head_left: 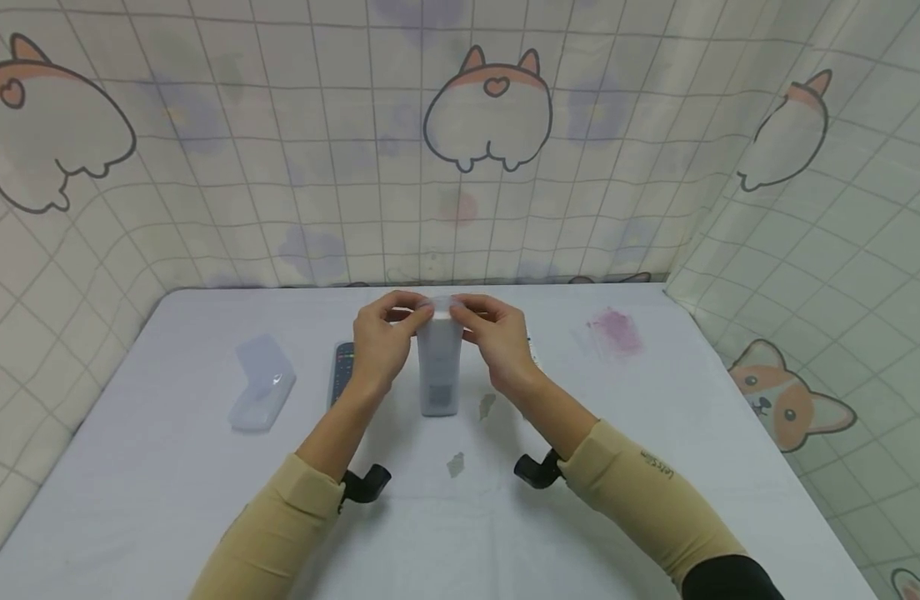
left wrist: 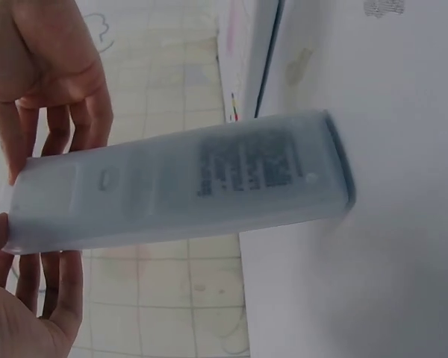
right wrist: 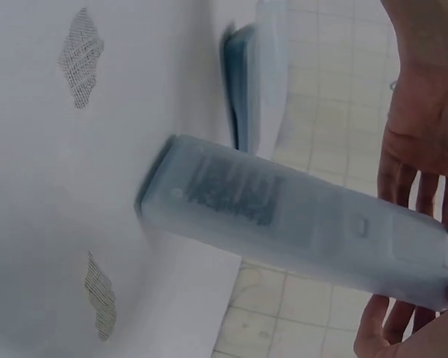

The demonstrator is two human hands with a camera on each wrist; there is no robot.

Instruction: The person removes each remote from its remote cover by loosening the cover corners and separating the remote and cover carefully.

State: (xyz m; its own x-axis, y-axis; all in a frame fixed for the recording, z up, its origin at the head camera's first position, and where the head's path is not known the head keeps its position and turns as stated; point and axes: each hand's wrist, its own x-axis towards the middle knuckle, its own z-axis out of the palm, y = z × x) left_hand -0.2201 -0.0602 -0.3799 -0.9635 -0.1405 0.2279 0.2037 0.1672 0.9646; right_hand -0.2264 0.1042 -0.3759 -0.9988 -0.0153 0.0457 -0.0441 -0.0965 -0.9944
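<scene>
Nearest, two grey patches (head_left: 456,465) are seen on one white table (head_left: 460,550). At the left, one clear cover (head_left: 261,406) is laid. At the middle, one sleeved remote (head_left: 439,367) is held nearly upright, its top pinched between thumbs and curled fingers of left hand (head_left: 377,342) and right hand (head_left: 501,340). Probably it is light and stiff, its sleeve slippery, best gripped along both sides. One dark remote (head_left: 343,365) is partly hidden behind the left arm.
</scene>
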